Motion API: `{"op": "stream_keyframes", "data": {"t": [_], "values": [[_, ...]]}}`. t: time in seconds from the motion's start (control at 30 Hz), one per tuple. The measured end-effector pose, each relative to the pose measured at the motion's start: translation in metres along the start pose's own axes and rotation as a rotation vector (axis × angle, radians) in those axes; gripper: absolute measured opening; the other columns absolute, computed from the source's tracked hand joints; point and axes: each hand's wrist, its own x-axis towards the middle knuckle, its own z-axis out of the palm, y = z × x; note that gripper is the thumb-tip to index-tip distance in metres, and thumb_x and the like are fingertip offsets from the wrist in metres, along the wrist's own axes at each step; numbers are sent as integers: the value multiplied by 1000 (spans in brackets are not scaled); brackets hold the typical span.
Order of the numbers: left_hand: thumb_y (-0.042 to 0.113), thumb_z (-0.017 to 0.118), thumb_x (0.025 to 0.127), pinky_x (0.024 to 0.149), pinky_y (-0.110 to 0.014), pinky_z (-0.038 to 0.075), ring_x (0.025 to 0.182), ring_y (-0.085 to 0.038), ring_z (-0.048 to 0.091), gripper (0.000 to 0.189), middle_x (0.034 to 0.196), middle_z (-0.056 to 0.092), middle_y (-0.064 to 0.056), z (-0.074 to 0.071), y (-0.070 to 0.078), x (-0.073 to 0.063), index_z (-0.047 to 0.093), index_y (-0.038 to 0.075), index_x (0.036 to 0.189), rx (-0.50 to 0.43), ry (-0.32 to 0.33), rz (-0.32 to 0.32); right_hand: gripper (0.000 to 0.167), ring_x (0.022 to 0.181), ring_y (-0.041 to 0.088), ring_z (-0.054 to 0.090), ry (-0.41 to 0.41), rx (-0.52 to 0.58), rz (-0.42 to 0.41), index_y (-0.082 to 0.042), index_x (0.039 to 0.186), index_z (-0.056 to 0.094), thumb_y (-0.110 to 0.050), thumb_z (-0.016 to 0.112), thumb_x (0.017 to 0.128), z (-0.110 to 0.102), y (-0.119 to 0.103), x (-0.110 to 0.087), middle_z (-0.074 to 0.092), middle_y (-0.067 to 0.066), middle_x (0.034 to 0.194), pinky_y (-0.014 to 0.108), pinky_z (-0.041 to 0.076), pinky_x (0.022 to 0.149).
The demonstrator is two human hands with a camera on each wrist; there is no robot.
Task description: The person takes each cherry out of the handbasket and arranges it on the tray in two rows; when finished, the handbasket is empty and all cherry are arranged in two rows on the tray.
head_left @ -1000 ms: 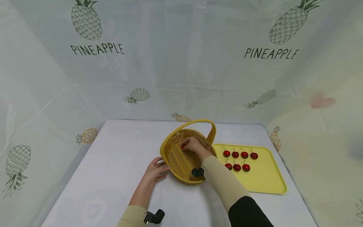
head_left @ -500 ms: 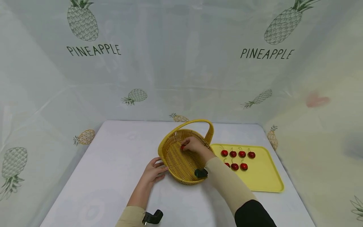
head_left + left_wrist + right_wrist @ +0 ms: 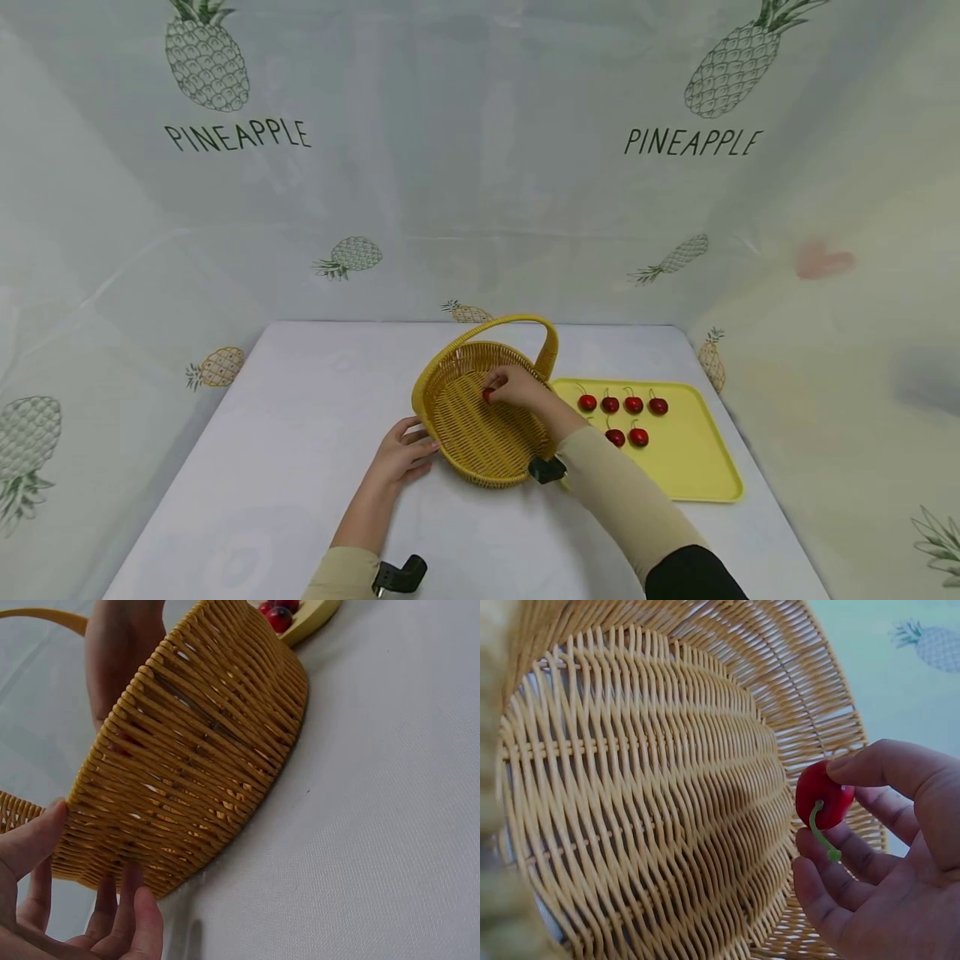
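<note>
A yellow wicker basket (image 3: pixel 480 446) with an arched handle (image 3: pixel 553 354) stands in the middle of the table, seen close up in both wrist views. My right hand (image 3: pixel 517 390) is inside it, pinching a red cherry (image 3: pixel 825 795) between thumb and fingers. The cherry's short green stem points downward in the right wrist view, and the woven bottom lies beside it. My left hand (image 3: pixel 401 450) rests against the basket's left outer side. Its thumb touches the rim and its loosely spread fingers (image 3: pixel 131 900) lie by the outer wall.
A yellow tray (image 3: pixel 697 454) sits right of the basket, bearing two rows of red cherries (image 3: pixel 633 405) with stems; my right forearm hides part of it. White cloth covers the table (image 3: pixel 315 392). A pineapple-print curtain (image 3: pixel 450 167) surrounds the back and sides.
The head view has turned slightly, shifting the scene left. Inside the basket my right hand, still pinching the cherry, has moved a little right and nearer. My left hand stays at the basket's side.
</note>
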Motion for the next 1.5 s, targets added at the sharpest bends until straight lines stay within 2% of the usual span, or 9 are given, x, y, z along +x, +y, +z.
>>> {"op": "stream_keyframes", "data": {"t": [0.2, 0.4, 0.7, 0.97, 1.1, 1.33, 1.5], "values": [[-2, 72, 84, 78, -46, 51, 92, -21, 66, 59, 129, 53, -22, 0, 1, -2, 46, 3, 137, 0, -2, -5, 27, 91, 22, 57, -14, -14, -8, 3, 112, 66, 1, 68, 86, -6, -3, -12, 62, 9, 99, 35, 51, 75], [-2, 74, 83, 77, -45, 51, 91, -21, 66, 59, 128, 54, -21, 0, 1, -1, 48, 4, 135, -1, 5, -9, 31, 94, 20, 57, -10, -51, -7, -2, 116, 68, 0, 69, 85, -13, -2, -22, 63, 6, 102, 34, 50, 76], [-3, 73, 83, 78, -46, 51, 92, -21, 66, 55, 127, 54, -21, 1, 1, 0, 50, 5, 132, 6, 14, -13, 33, 85, 20, 50, -11, -80, -25, -5, 116, 70, 0, 67, 83, -23, 2, -39, 61, 6, 101, 31, 43, 65], [-1, 74, 83, 78, -46, 51, 93, -21, 66, 58, 128, 54, -21, 0, 1, -1, 48, 4, 135, 21, 7, -9, 35, 90, 21, 52, -11, -123, -50, -4, 118, 69, -1, 66, 83, -41, 7, -52, 62, 10, 115, 32, 44, 68], [-1, 74, 83, 79, -47, 50, 93, -21, 66, 59, 128, 54, -21, 0, 1, -1, 48, 4, 136, 22, 8, -11, 33, 90, 22, 52, 0, -132, -41, -6, 117, 70, -2, 67, 84, -50, 7, -58, 62, 11, 117, 33, 45, 68], [-1, 74, 83, 81, -49, 50, 92, -21, 66, 59, 129, 53, -22, 1, 2, -1, 47, 4, 135, 21, 10, -13, 28, 94, 24, 51, 30, -135, -31, -5, 111, 72, -2, 68, 83, -62, 10, -69, 61, 11, 112, 34, 47, 72], [-2, 74, 84, 80, -48, 51, 91, -20, 66, 59, 129, 53, -22, 1, 2, -1, 47, 4, 135, 15, 6, -12, 25, 88, 23, 55, 33, -102, -17, -3, 106, 71, 0, 67, 82, -72, 16, -78, 58, 12, 109, 34, 50, 70]]}}
